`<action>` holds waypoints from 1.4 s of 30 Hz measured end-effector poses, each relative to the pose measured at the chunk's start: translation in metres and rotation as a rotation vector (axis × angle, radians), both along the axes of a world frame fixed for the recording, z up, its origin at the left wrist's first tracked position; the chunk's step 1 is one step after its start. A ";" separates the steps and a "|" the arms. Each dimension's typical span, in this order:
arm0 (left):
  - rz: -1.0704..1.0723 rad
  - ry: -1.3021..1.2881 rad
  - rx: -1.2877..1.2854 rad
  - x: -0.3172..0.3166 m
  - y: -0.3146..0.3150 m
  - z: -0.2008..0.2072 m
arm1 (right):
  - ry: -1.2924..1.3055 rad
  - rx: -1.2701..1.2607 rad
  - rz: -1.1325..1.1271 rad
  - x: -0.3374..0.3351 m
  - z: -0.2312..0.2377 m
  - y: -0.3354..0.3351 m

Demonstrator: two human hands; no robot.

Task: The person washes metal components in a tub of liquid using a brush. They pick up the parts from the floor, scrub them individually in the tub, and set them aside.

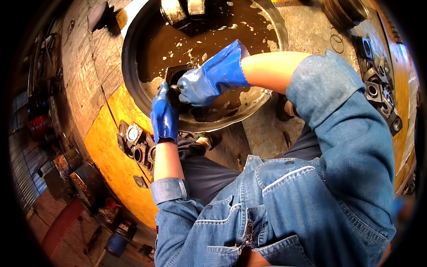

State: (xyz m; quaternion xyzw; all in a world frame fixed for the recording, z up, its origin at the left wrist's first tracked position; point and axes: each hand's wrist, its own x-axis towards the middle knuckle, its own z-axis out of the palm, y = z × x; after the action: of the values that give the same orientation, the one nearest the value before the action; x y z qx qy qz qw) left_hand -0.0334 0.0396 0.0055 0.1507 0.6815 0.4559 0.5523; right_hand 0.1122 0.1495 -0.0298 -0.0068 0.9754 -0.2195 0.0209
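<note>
Both my hands wear blue rubber gloves and meet over the near left side of a round basin (pixel 130 66) of brown, foamy liquid. Between them is a dark, wet metal part with a squared flange (pixel 172 71), mostly covered by the gloves. My left hand (pixel 164 113) grips its left side, fingers pointing up along the edge. From the right, my right hand (pixel 195 86) reaches across with curled fingers pressed at the part's middle. Something small and dark shows at those fingertips, too hidden to name.
Pale cylindrical metal pieces (pixel 174 12) stand at the basin's far side. Several flanged metal housings (pixel 138 153) lie on the yellow floor area at left, more housings (pixel 373 91) at right. Thin rings (pixel 336 43) and a large ribbed round part (pixel 342 13) are at far right.
</note>
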 end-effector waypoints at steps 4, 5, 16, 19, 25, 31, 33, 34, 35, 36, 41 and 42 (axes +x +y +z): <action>-0.159 0.314 0.099 0.012 -0.006 0.009 | -0.113 0.042 -0.118 -0.002 0.001 0.005; -0.197 0.387 0.108 0.013 -0.007 0.012 | -0.170 0.003 -0.174 0.000 0.006 0.002; -0.430 0.799 0.074 0.002 -0.016 0.004 | -0.210 -0.769 -0.908 0.013 0.004 -0.013; -0.427 0.825 0.120 -0.001 -0.020 -0.003 | 0.109 -0.987 -0.850 0.052 0.042 -0.025; -0.462 0.703 0.026 -0.007 -0.009 -0.010 | 0.785 -2.053 -1.388 0.005 -0.085 -0.053; -0.251 0.373 -0.024 -0.003 -0.004 -0.004 | 0.551 -2.604 -1.642 -0.033 -0.067 -0.050; -0.237 0.296 -0.038 -0.009 -0.006 -0.012 | 0.639 -2.353 -1.195 -0.008 -0.058 -0.057; -0.231 0.256 -0.046 -0.011 -0.006 -0.016 | 0.559 -1.989 -0.986 0.003 -0.060 -0.052; -0.033 -0.109 -0.060 -0.013 0.000 -0.021 | 0.527 -1.524 -0.832 0.015 -0.059 -0.047; 0.002 -0.136 -0.075 -0.013 0.001 -0.021 | 0.577 -1.147 -0.730 0.025 -0.055 -0.042; 0.021 -0.076 -0.083 -0.005 0.005 -0.018 | 0.020 -1.542 -0.609 0.027 -0.025 0.014; -0.004 -0.029 -0.061 -0.009 0.002 -0.022 | -0.124 -1.149 -0.568 0.022 -0.007 0.023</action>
State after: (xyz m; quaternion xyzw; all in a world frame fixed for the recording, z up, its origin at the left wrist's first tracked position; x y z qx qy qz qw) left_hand -0.0422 0.0413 -0.0166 0.1285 0.6866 0.4357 0.5676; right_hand 0.1343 0.1723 -0.0365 0.2542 0.6630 -0.7040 0.0112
